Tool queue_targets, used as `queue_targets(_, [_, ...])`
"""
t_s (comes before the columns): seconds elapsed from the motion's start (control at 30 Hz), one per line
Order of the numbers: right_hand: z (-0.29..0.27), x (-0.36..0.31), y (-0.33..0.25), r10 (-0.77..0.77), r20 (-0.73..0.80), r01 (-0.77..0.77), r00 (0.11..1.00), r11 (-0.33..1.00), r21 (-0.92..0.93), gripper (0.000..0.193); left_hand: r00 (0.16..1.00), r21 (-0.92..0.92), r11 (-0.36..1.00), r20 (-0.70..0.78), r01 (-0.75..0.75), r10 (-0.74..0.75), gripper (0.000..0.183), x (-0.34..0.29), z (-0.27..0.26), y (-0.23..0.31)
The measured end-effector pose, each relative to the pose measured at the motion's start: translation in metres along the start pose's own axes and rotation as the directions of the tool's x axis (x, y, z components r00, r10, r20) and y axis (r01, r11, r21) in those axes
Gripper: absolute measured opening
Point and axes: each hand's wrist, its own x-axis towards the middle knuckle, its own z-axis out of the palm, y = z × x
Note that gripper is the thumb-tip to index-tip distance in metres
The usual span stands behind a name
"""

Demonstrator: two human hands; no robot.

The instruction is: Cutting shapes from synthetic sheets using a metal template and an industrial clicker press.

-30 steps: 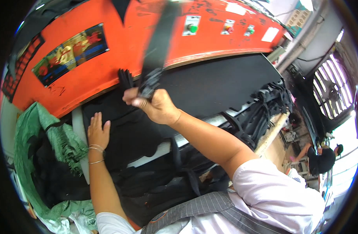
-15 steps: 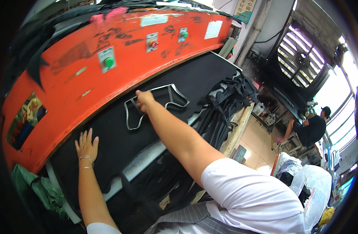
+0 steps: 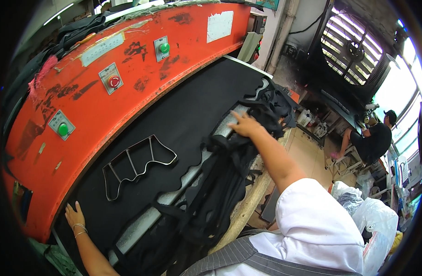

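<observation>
My left hand (image 3: 75, 218) lies flat on the black sheet material (image 3: 188, 115), fingers apart, close to the lower left end of the orange press. My right hand (image 3: 246, 125) is stretched out over the near edge of the sheet, fingers spread, holding nothing that I can see. Beside it are black cut scraps (image 3: 215, 184) and a pale grey strip of the bed (image 3: 225, 127). Between my hands, a metal cutting die (image 3: 131, 161) with a wavy outline and crossbars rests on the sheet, touched by neither hand.
The orange press beam (image 3: 87, 103) runs along the far side with green buttons (image 3: 63, 129) and a red button (image 3: 113, 82). A wooden edge (image 3: 248, 202) borders the scraps. Plastic bags (image 3: 376, 216) stand at right; a person (image 3: 376, 142) sits farther back near a large fan.
My right hand has let go of the cutting die and moved right to the scraps. The die now lies farther left in view. The view has shifted; my left hand stays flat on the sheet.
</observation>
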Motion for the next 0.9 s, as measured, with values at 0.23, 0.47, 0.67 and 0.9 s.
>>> queue_targets(0.23, [-0.026, -0.014, 0.046, -0.216, -0.016, 0.215, 0.976, 0.975, -0.057, 0.054, 0.986, 0.043, 0.993, 0.12, 0.111, -0.116, 0.073, 0.026, -0.004, 0.002])
queue_targets(0.47, [-0.028, 0.02, -0.047, 0.215, 0.093, -0.139, 0.972, 0.211, 0.968, 0.069, 0.969, -0.951, -0.267, 0.201, 0.157, -0.145, 0.041, -0.132, 0.004, 0.023])
queue_targets(0.67, [-0.001, 0.035, -0.068, 0.078, 0.241, -0.162, 0.967, -0.541, 0.825, 0.047, 0.82, -0.415, -0.882, 0.569, 0.222, -0.062, 0.042, -0.253, 0.017, 0.043])
queue_targets(0.9, [0.005, 0.032, -0.064, -0.259, 0.201, -0.316, 0.945, -0.565, 0.762, 0.036, 0.743, -0.373, -0.914, 0.655, 0.161, -0.137, 0.063, -0.232, 0.01, 0.067])
